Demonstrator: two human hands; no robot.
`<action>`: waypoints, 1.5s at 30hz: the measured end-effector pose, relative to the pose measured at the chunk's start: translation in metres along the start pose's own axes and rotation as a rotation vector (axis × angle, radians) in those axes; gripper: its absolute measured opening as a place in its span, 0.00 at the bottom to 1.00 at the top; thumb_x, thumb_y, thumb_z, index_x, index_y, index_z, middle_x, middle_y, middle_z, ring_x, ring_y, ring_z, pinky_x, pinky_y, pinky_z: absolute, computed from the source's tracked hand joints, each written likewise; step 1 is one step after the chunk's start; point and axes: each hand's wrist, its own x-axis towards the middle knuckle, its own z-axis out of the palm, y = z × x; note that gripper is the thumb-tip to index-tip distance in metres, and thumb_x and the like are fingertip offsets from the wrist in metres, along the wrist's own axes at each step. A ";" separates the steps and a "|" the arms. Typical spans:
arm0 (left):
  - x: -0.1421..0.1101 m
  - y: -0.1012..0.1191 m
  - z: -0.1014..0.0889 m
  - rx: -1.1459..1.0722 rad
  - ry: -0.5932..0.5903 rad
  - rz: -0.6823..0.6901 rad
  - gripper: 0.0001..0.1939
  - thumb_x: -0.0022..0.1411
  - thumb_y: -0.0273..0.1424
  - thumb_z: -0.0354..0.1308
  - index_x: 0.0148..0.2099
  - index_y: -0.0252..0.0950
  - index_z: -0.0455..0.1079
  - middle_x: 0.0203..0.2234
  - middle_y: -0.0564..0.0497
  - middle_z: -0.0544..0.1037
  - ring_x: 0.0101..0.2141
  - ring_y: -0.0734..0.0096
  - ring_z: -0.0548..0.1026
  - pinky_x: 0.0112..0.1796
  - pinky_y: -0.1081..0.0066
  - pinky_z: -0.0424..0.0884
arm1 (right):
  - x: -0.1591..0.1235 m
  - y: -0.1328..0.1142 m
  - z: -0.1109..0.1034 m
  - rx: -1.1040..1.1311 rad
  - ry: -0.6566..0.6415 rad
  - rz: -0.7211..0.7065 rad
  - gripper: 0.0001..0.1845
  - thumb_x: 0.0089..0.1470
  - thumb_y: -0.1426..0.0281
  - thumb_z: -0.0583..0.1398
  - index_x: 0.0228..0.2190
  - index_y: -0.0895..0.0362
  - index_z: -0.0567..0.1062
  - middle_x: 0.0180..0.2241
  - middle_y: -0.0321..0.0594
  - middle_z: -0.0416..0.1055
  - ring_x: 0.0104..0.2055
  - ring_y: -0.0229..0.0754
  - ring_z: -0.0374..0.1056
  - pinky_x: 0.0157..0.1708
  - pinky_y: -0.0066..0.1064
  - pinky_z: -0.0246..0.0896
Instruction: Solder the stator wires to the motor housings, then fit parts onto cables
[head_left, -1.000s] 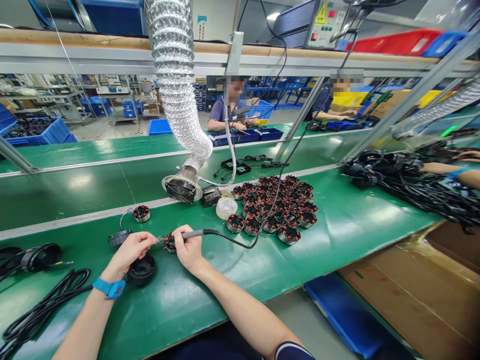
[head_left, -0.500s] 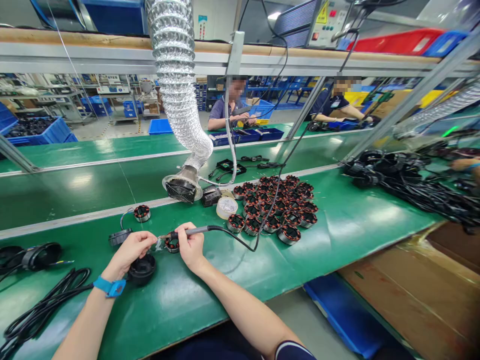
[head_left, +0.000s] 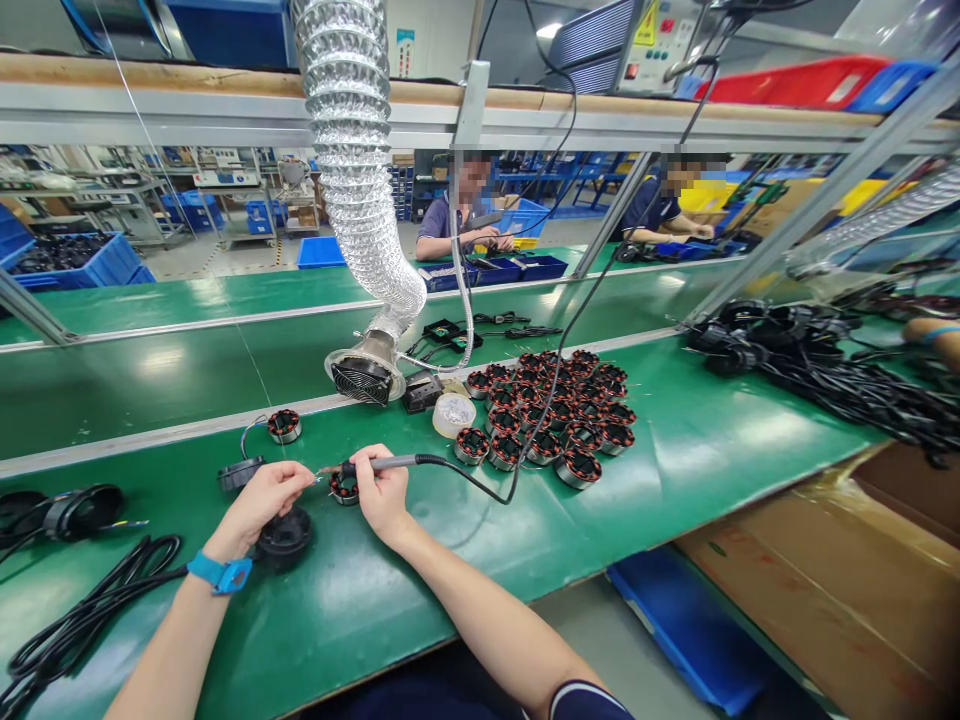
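My right hand point(head_left: 382, 495) is closed around a soldering iron point(head_left: 394, 461), whose tip points left toward my other hand. A copper-wound motor stator point(head_left: 343, 492) lies on the bench just under the tip. My left hand point(head_left: 271, 497), with a blue wrist strap point(head_left: 221, 573), pinches something thin, apparently a wire end, beside the tip; the fingers partly hide it. Below that hand rests a round black housing point(head_left: 285, 540), and a smaller black part point(head_left: 240, 474) lies behind it.
Many stators point(head_left: 555, 405) stand grouped at right, beside a round white tub point(head_left: 454, 414). A fume duct point(head_left: 367, 368) hangs ahead. Black cables lie at left point(head_left: 97, 610) and far right point(head_left: 810, 380). The iron's cord point(head_left: 577, 310) runs upward. Two people sit opposite.
A pale wisp, like smoke, at the iron's tip has gone. My hands have hardly moved. The co-worker at far right has shifted their arms.
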 end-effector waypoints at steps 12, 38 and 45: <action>-0.003 0.001 0.000 0.008 -0.024 0.053 0.21 0.52 0.48 0.61 0.30 0.33 0.70 0.15 0.60 0.61 0.17 0.79 0.57 0.20 0.76 0.52 | -0.002 0.006 0.004 -0.021 -0.326 -0.191 0.16 0.62 0.74 0.56 0.50 0.52 0.73 0.41 0.41 0.70 0.37 0.37 0.71 0.41 0.29 0.69; -0.011 0.014 -0.001 0.172 -0.184 0.092 0.25 0.49 0.54 0.62 0.31 0.35 0.70 0.21 0.56 0.67 0.21 0.75 0.61 0.24 0.73 0.60 | -0.008 0.010 0.008 -0.227 -0.495 -0.223 0.22 0.57 0.78 0.54 0.52 0.52 0.70 0.42 0.42 0.63 0.38 0.37 0.67 0.42 0.28 0.68; -0.012 0.016 -0.005 0.156 -0.167 0.189 0.21 0.51 0.50 0.63 0.32 0.36 0.75 0.41 0.44 0.75 0.44 0.57 0.71 0.46 0.65 0.66 | -0.013 0.005 0.007 -0.197 -0.448 -0.175 0.26 0.53 0.80 0.54 0.53 0.54 0.68 0.42 0.42 0.63 0.38 0.37 0.67 0.42 0.28 0.67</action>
